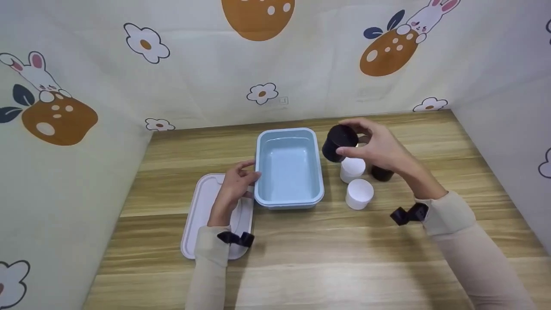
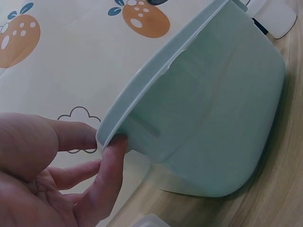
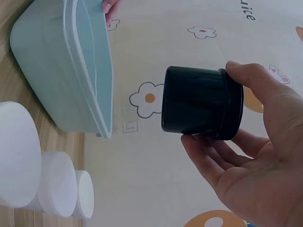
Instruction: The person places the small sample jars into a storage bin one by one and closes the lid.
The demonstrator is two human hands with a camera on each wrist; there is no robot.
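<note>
My right hand point(image 1: 379, 144) holds a black jar point(image 1: 341, 141) between thumb and fingers, raised beside the right wall of a light blue plastic bin point(image 1: 288, 172). In the right wrist view the jar point(image 3: 196, 101) is gripped around its wider end, and its narrower end points toward the bin. My left hand point(image 1: 234, 187) pinches the bin's left rim; the left wrist view shows thumb and a finger point(image 2: 111, 165) on either side of that rim. Inside the bin only its bare floor shows. Below the right hand stand white jars point(image 1: 360, 194) and another black jar point(image 1: 382, 173), partly hidden.
A pale rectangular lid point(image 1: 200, 219) lies flat on the wooden table point(image 1: 318, 267) left of the bin, partly under the left forearm. Patterned cloth walls point(image 1: 206, 77) enclose the table at the back and both sides. Several white jars point(image 3: 59, 184) stand close together right of the bin.
</note>
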